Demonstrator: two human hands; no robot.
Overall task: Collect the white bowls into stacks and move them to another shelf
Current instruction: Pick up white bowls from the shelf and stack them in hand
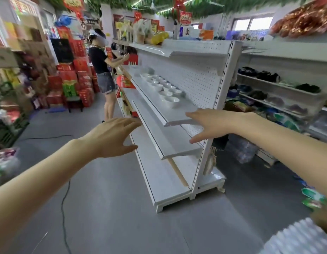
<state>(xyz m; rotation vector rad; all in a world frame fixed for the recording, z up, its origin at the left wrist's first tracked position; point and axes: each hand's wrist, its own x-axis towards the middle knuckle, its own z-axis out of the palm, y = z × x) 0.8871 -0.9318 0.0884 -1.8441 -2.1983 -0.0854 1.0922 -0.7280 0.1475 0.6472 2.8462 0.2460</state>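
The left hand (111,136) and right hand (210,123) spread wide, empty; roughly 14 white bowls (172,102) on 1 shelf (182,113).

A white shelf (170,114) with a pegboard back (193,79) carries the bowls (163,85), upright, in two loose rows. They stand toward the pegboard, the nearest bowl (173,102) near the shelf's end.
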